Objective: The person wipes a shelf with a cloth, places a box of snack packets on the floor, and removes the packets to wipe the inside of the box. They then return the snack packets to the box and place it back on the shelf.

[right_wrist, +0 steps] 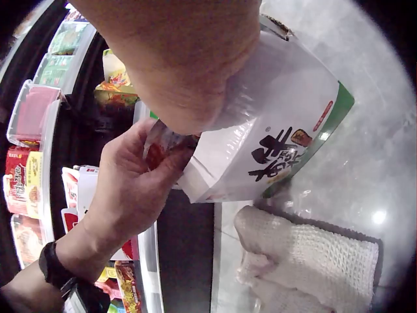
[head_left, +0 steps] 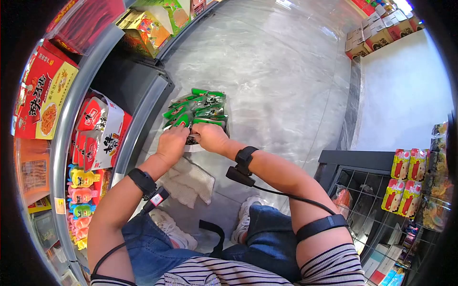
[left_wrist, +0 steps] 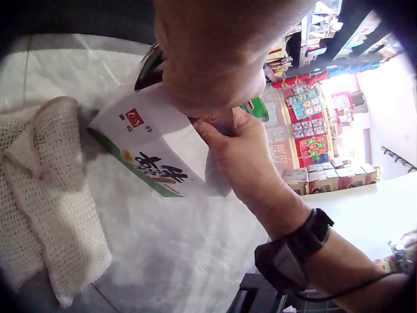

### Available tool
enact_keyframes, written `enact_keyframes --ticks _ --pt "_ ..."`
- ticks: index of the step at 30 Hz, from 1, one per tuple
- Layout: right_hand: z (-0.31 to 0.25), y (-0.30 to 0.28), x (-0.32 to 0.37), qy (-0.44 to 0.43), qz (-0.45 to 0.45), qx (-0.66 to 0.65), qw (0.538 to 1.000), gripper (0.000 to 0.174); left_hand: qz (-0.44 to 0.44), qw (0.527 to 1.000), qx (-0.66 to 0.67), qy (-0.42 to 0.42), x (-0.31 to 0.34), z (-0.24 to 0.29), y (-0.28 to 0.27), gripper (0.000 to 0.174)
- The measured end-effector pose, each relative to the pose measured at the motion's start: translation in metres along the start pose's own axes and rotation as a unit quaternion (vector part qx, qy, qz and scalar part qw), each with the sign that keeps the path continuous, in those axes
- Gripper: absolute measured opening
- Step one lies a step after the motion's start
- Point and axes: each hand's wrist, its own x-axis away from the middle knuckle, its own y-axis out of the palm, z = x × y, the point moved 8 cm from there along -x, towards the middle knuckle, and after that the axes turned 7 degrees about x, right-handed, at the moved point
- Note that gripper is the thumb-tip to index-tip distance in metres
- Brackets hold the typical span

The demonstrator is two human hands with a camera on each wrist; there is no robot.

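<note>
A white and green cardboard box [left_wrist: 140,140] stands on the floor, filled with green snack packets [head_left: 205,107]. Both hands work side by side at its near edge. My left hand [head_left: 172,143] pinches a snack packet with a clear, dark reddish part [right_wrist: 156,153] between thumb and fingers, at the box's open top. Close beside it, my right hand [head_left: 210,136] has its fingers curled in at the same spot, its thumb [left_wrist: 210,135] just over the box edge. The right fingertips are largely hidden behind the thumb and box.
A cream mesh cloth [head_left: 188,181] lies on the floor between the box and the person's shoes [head_left: 174,231]. Shelves of packaged snacks [head_left: 102,128] run along the left. To the right stands a dark wire rack [head_left: 353,190] with hanging packets.
</note>
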Motion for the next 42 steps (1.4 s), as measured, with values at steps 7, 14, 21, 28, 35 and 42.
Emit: enact_keyframes --ticks 7,14,21,28,35,42 --pt "-0.001 0.001 0.001 0.004 -0.009 -0.002 1.000 0.008 -0.018 1.000 -0.012 -0.019 0.000 -0.004 0.004 0.008" --pt "-0.001 0.001 0.000 -0.001 -0.011 -0.001 1.000 0.008 -0.037 0.999 -0.014 -0.033 0.004 -0.002 0.006 0.010" --pt "0.001 0.001 -0.001 0.006 -0.022 0.015 1.000 0.008 0.045 0.996 -0.067 -0.040 -0.003 0.004 -0.020 0.043" --pt "-0.003 -0.001 0.001 0.018 -0.025 0.004 1.000 0.010 0.016 0.983 0.023 -0.183 -0.001 -0.020 -0.017 0.082" --pt "-0.004 -0.001 0.001 0.029 -0.042 0.019 0.999 0.011 -0.018 0.979 0.064 -0.193 -0.001 -0.022 -0.015 0.083" --pt "-0.005 -0.001 0.001 0.025 -0.045 0.030 0.998 0.011 -0.024 0.978 0.042 -0.201 0.001 -0.021 -0.011 0.081"
